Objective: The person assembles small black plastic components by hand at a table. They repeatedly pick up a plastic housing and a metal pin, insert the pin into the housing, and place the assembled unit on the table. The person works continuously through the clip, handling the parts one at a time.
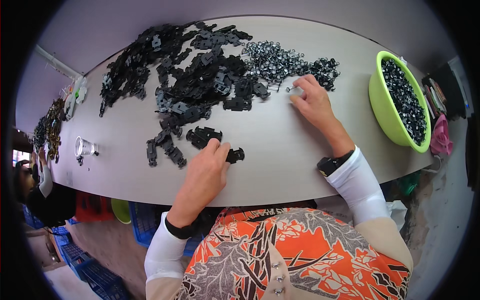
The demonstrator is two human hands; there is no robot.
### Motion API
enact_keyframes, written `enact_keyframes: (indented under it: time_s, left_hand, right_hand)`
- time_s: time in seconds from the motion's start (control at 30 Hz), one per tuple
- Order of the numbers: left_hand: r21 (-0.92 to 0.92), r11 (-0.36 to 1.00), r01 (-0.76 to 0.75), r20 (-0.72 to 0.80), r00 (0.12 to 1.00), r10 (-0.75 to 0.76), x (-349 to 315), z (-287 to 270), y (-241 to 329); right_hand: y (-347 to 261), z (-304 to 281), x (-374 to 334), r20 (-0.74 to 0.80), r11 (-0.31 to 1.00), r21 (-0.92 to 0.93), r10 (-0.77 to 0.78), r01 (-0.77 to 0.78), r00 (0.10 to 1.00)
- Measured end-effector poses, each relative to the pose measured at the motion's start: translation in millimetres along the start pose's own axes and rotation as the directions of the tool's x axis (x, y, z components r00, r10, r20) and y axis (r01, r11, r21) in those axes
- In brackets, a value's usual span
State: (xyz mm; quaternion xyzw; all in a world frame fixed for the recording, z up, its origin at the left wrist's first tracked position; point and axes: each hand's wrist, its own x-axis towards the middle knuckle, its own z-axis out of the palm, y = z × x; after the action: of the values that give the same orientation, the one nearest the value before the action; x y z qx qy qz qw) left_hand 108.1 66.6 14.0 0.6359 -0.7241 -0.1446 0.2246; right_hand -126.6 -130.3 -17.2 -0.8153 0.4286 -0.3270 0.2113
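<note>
My left hand (206,174) is closed near the table's front edge, gripping a black plastic toy car chassis (235,155) that sticks out to the right of the fingers. Just beyond those fingers lie more black chassis pieces (204,135), partly hidden by the hand. Farther right, my right hand (315,102) pinches a small wheel axle (290,89) between thumb and fingertips. It hovers at the near side of a heap of silvery and black wheel axles (274,61). The large pile of dark chassis (200,75) spreads left of that heap.
At the right stands a lime-green basin (375,102) full of wheel axles. A clear plastic cup (84,147) lies at the left of the table (280,175). Another person (47,195) sits at the far left beside more small parts (52,125). Blue crates (142,222) stand below.
</note>
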Motion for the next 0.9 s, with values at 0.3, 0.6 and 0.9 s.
enact_keyframes:
  time_s: [0.3,0.6,0.9]
  left_hand:
    - [-0.508,0.840,0.193,-0.026,0.971,-0.239,1.9,9.1,3.7]
    - [-0.884,0.089,0.459,0.415,0.857,-0.307,15.9,21.8,7.5]
    - [-0.885,-0.101,0.454,0.465,0.858,-0.218,26.2,24.8,20.0]
  right_hand:
    - [-8.7,6.6,4.5,0.054,0.968,-0.236,-0.078,0.088,0.996]
    - [-1.6,-5.7,-5.9,0.138,0.977,-0.211,-0.013,0.042,0.990]
    - [3.4,-9.3,-8.3,0.192,0.984,-0.075,-0.145,0.162,0.971]
